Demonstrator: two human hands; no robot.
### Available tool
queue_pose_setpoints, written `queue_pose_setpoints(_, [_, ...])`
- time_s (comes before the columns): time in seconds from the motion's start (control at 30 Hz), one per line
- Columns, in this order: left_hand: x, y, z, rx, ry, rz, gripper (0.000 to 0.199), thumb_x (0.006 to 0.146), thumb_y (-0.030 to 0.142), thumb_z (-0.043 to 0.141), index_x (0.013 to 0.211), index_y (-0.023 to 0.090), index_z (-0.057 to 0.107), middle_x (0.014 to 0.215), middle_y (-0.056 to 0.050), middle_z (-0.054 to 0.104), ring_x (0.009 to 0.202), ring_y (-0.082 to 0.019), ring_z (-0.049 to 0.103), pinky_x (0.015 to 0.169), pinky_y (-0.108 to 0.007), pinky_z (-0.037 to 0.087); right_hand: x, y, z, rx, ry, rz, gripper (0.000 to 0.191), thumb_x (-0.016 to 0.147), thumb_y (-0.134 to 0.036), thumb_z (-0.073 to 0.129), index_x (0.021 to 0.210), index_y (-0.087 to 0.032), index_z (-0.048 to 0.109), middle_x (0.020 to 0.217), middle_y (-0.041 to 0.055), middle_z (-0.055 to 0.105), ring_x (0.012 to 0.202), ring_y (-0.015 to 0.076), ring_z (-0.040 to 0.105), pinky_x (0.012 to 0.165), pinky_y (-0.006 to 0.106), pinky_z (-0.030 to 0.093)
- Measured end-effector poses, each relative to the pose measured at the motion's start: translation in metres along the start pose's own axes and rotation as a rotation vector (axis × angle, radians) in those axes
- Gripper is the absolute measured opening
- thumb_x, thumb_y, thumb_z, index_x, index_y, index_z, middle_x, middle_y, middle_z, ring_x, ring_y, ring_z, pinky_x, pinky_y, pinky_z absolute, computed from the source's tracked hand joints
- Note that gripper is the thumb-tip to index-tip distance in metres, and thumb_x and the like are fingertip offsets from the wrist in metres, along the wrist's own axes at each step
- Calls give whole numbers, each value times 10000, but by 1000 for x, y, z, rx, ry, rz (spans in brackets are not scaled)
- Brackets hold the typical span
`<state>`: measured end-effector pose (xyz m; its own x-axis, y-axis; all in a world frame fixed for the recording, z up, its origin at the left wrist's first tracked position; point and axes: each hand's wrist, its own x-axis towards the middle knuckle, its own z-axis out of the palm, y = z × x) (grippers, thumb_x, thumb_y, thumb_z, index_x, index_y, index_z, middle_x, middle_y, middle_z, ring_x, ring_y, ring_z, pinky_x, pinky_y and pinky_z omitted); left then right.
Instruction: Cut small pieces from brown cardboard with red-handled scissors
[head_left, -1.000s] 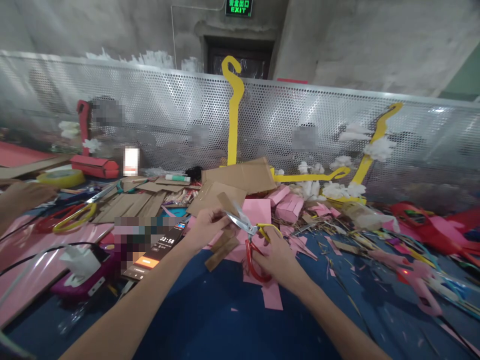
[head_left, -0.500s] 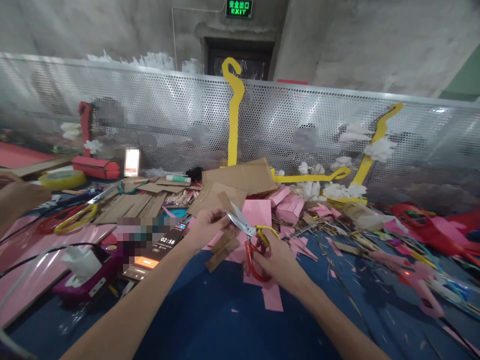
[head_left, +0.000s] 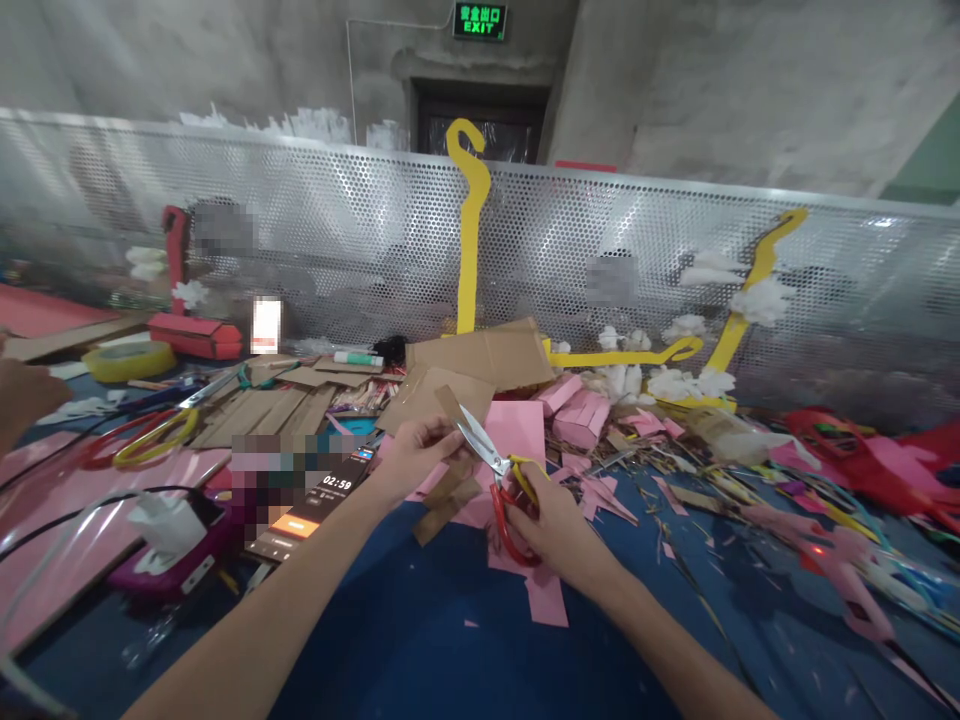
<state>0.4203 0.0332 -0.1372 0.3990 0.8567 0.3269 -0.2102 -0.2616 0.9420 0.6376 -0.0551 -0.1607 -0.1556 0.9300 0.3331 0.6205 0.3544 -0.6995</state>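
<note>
My right hand (head_left: 551, 515) is wrapped round the handles of scissors (head_left: 484, 445), one loop red and one yellow. The silver blades are close together and point up and left at a narrow brown cardboard strip (head_left: 449, 403). My left hand (head_left: 420, 452) pinches that strip between thumb and fingers, beside the blade tips; whether the blades touch it I cannot tell. Short cardboard pieces (head_left: 442, 512) lie under the left hand, on pink sheets (head_left: 517, 430). Behind them, a larger cardboard piece (head_left: 480, 355) leans by the foot of a tall yellow hooked shape (head_left: 467, 250).
A phone (head_left: 319, 505) showing a timer and a purple power strip (head_left: 169, 560) lie left. A pink glue gun (head_left: 832, 570) rests right among scraps. Another person's hand (head_left: 26, 395) is at the far left. A perforated metal screen (head_left: 337, 230) stands behind the table.
The scissors' blades have drawn closer together, and the yellow loop has moved nearer the red one. The other person's hand has shifted left. My left hand has barely moved.
</note>
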Motion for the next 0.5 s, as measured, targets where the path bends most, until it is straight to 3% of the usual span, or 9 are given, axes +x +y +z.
queue_pose_setpoints(0.2, [1,-2,-1,0,4,-2,351,785,453,771,875,124,689,776,-57,724,694,-153,666,694,-267,536,-1,0,3,78,-32,7,173,887,-217,519,1059,-239,514,926,21,650,803,188,637,710,289,477])
queue_pose_setpoints(0.37, [-1,-1,1,-13,-4,-3,338,796,447,763,857,124,684,780,-65,723,703,-164,667,701,-283,539,0,1,3,0,12,-15,19,914,-225,475,923,-233,489,758,-14,581,671,175,557,636,284,409])
queue_pose_setpoints(0.5, [-2,0,4,-28,6,-8,341,792,450,764,831,123,676,752,-54,706,696,-162,662,709,-287,540,1,3,3,1,42,-14,14,899,-233,495,887,-230,488,701,-30,541,630,169,517,599,278,376])
